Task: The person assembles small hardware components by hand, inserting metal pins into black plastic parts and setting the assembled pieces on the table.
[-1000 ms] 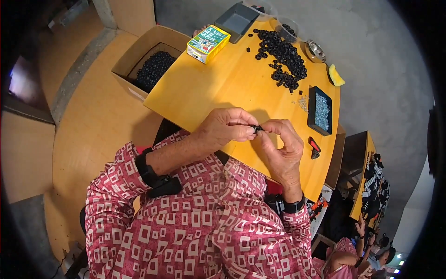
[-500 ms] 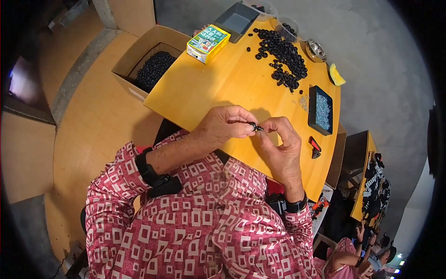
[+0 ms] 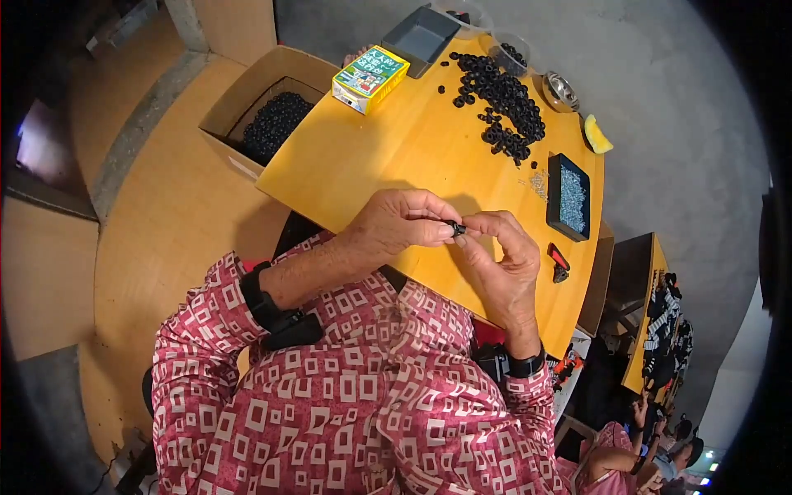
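Observation:
Over the near part of the wooden table [image 3: 412, 165], a small black part [image 3: 457, 229] is pinched between both hands. My left hand [image 3: 404, 219] grips it between thumb and forefinger from the left. From the right, the thumb and forefinger of my right hand [image 3: 505, 260] close on its other end. The fingertips cover much of the part, so its exact kind cannot be told. A pile of small black ring-shaped parts [image 3: 499, 99] lies beyond my hands. To the right, a black tray [image 3: 553, 194] holds many small silvery pieces [image 3: 572, 198].
A yellow-green carton [image 3: 371, 78] and a grey tray [image 3: 421, 37] stand at the far left. An open cardboard box [image 3: 227, 140] of black parts is beside the table. Clear tubs [image 3: 509, 54], a metal bowl [image 3: 561, 91], a yellow piece [image 3: 597, 134] and a red-black tool [image 3: 559, 262] line the right.
My right fingertips have shifted slightly left, closer to the left ones, and the black part looks turned between them. My left hand stays nearly where it was.

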### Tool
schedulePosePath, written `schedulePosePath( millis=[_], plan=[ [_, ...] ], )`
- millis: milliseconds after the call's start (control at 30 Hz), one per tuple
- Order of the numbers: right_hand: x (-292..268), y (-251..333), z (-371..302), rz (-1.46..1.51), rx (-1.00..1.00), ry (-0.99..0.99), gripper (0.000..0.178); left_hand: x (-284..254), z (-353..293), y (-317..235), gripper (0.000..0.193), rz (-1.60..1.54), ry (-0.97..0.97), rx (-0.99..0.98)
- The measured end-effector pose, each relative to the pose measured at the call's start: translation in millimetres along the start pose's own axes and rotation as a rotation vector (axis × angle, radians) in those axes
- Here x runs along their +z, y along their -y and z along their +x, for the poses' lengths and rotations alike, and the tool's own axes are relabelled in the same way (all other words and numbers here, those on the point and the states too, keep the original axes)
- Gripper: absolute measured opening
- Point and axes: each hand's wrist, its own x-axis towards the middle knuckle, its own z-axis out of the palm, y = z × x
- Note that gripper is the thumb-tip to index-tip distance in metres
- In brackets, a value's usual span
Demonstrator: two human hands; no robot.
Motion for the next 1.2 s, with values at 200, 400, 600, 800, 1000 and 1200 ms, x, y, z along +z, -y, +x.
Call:
schedulePosePath(
  millis=[200,400,600,800,1000,1200],
  plan=[
    [-1.6,-5.1,-0.5,-0.045,-0.101,-0.046,0.016,2.0,-1.8,-3.7,0.028,-0.125,0.028,-0.048],
    [-8.9,-1.9,5.9,-0.127,-0.171,-0.055,0.015,0.4,-2.8,0.2,0.029,-0.129,-0.008,-0.032],
    [-12.5,1.0,11.1,-0.234,-0.276,-0.002,0.015,0.2,-2.0,4.0,0.029,-0.111,-0.007,-0.028],
    [-13.3,4.9,14.2,-0.303,-0.339,0.037,0.016,0.7,-2.3,2.8,0.028,-0.081,-0.017,-0.032],
    [-12.1,9.6,18.0,-0.391,-0.438,0.101,0.02,-1.4,-3.8,9.2,0.029,-0.059,-0.017,-0.002],
    [-4.4,0.2,14.7,-0.331,-0.414,0.073,0.022,2.2,-4.9,8.2,0.029,-0.065,-0.052,-0.025]
  ],
)
